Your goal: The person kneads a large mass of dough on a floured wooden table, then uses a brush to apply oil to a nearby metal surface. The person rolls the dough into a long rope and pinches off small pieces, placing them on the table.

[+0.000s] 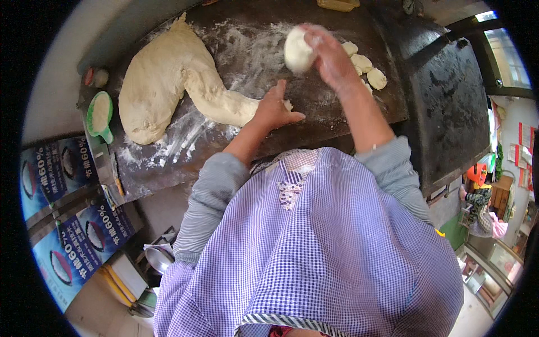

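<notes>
A large mass of dough (156,80) lies on the dark floured work table (248,50), with a thick rope of dough (223,103) running from it towards the middle. My left hand (276,109) rests at the end of this rope, thumb and fingers spread. Up and to the right, my right hand (328,52), blurred, grips a rounded piece of dough (298,49) above the table. Several small dough pieces (377,78) lie to the right, partly hidden by my right forearm.
At the left edge stand a green scoop with flour (100,113) and a jar (100,78). A knife-like tool (116,172) lies near the left corner. A yellow tray (338,4) is at the far edge. A dark flat surface (450,101) adjoins on the right. One person (482,210) is far off at right.
</notes>
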### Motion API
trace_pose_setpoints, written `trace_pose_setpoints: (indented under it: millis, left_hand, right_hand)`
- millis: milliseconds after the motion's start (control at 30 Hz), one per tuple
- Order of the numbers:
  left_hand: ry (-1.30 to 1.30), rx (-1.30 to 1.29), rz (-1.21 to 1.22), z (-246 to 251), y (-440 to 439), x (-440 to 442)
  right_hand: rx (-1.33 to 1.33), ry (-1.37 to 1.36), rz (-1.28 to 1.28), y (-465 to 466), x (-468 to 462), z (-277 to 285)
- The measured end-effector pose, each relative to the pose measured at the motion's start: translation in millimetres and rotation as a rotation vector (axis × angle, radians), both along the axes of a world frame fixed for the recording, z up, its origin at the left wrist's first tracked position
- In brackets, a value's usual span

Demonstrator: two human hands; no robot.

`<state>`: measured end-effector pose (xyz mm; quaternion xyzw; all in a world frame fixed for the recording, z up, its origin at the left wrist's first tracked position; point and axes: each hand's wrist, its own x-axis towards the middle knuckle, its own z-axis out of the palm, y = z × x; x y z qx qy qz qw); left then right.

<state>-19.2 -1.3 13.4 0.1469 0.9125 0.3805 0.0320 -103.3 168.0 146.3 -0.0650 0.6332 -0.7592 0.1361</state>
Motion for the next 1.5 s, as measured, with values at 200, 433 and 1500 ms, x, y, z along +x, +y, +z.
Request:
trace_pose_setpoints:
  millis: [200, 433, 1500]
  left_hand:
    - [0.055, -0.106, 0.217, 44.9, -66.4, 39.3]
    - [0.123, -0.363, -0.086, 41.6, -65.9, 76.8]
    - [0.061, -0.407, 0.04, 25.5, 31.2, 17.1]
  right_hand:
    - [0.847, 0.418, -0.029, 5.1, 14.6, -58.2]
    - [1.037, 0.655, 0.329, -44.4, 116.4, -120.2]
    - [0.286, -0.408, -0.301, -22.5, 97.9, -106.5]
